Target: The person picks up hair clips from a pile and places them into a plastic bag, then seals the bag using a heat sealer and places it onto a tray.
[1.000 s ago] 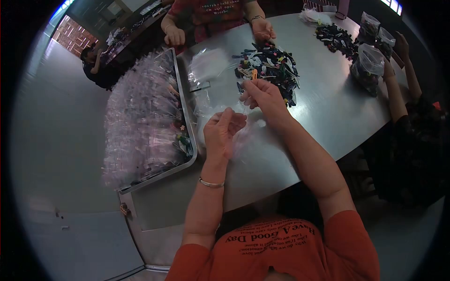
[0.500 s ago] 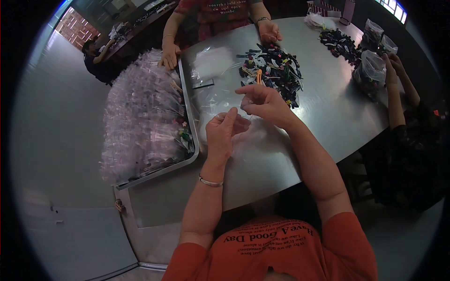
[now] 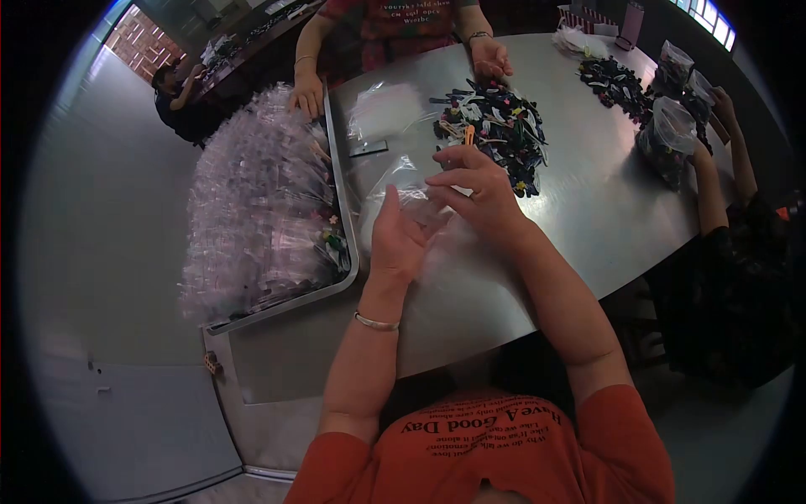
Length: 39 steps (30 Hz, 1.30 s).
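Observation:
A clear plastic bag [image 3: 405, 175] stands up between my hands, its edges hard to make out against the steel table. My left hand [image 3: 398, 241] is open below it, thumb stretched up and fingers spread to the right, partly under the film. From the right, my right hand [image 3: 485, 197] pinches at the bag's side with thumb and middle finger, the index finger raised. Just beyond my right hand lies a pile of hair clips [image 3: 495, 126], mostly black and white, with an orange clip [image 3: 469, 134] near my fingertips.
A metal tray [image 3: 342, 202] at left is heaped with filled clear bags [image 3: 252, 202]. A stack of flat bags [image 3: 386, 111] lies near a dark strip [image 3: 368, 149]. Opposite, a person rests a hand [image 3: 307, 97] at the tray. Another person's hands touch filled bags [image 3: 667, 139] at right.
My left thumb has moved away from the fingers and the hand has opened. The plastic bag now stands up more visibly between my hands. My right fingers have shifted slightly.

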Each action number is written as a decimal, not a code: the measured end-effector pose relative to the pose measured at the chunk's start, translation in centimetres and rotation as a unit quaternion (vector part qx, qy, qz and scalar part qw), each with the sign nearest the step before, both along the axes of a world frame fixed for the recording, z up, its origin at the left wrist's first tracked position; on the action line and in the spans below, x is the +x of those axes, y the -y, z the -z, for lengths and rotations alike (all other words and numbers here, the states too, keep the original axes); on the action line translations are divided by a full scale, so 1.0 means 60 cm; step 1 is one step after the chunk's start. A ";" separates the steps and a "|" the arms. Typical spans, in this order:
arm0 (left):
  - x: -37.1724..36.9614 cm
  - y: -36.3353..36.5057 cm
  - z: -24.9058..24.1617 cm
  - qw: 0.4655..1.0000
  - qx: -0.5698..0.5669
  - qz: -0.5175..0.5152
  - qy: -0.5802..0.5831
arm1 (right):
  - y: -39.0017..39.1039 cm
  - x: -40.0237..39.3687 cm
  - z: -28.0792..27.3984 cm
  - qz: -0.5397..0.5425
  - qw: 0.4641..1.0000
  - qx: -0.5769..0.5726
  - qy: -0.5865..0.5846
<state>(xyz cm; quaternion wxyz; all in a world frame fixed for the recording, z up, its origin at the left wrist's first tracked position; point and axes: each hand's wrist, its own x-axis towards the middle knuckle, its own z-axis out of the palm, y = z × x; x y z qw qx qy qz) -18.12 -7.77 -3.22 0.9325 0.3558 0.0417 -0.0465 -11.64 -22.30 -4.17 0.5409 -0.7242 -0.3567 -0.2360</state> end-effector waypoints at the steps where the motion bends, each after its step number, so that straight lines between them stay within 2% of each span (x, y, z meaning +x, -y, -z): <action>1: 0.002 -0.005 0.002 1.000 0.000 -0.002 -0.001 | -0.003 -0.001 0.003 -0.002 1.000 0.000 -0.001; 3: 0.008 -0.018 0.013 0.981 -0.192 0.040 0.006 | -0.008 -0.004 0.011 -0.035 0.999 -0.011 0.007; 4: 0.012 -0.020 0.018 0.981 -0.192 0.039 0.005 | -0.009 -0.010 0.005 -0.036 0.999 -0.012 0.006; 6: 0.018 -0.023 0.028 0.962 -0.271 0.042 -0.005 | -0.015 -0.021 -0.010 -0.005 0.992 -0.082 0.098; 10: 0.013 -0.023 0.036 0.968 -0.249 0.033 -0.022 | -0.030 -0.027 -0.012 0.044 0.982 -0.100 0.154; 13: 0.016 -0.030 0.053 0.960 -0.268 0.076 0.011 | -0.030 -0.023 -0.005 0.059 0.971 -0.104 0.206; 15: 0.019 -0.035 0.060 0.971 -0.236 0.028 -0.036 | -0.030 -0.026 -0.010 0.061 0.967 -0.093 0.230; 16: 0.018 -0.038 0.065 0.971 -0.236 0.027 -0.035 | -0.030 -0.028 -0.012 0.060 0.967 -0.094 0.231; 18: 0.018 -0.043 0.075 0.947 -0.307 0.088 0.021 | -0.029 -0.032 -0.015 0.059 0.968 -0.115 0.214; 22: 0.010 -0.026 0.038 0.951 -0.298 0.081 -0.012 | -0.027 -0.025 -0.011 0.073 0.967 -0.137 0.202; 24: 0.009 -0.021 0.028 0.956 -0.276 0.067 -0.069 | -0.022 -0.023 -0.010 0.071 0.954 -0.168 0.239; 28: 0.008 -0.028 0.023 0.962 -0.255 0.091 -0.027 | -0.032 -0.022 0.006 0.068 0.961 -0.147 0.224; 30: 0.013 -0.026 0.033 0.983 -0.179 0.007 -0.049 | -0.033 -0.022 0.008 0.067 0.958 -0.161 0.229; 37: 0.008 -0.009 0.022 0.987 -0.147 -0.028 -0.052 | -0.035 -0.026 0.002 0.092 0.950 -0.170 0.247; 39: 0.005 -0.007 0.019 0.990 -0.124 -0.034 -0.063 | -0.035 -0.030 -0.003 0.095 0.957 -0.142 0.233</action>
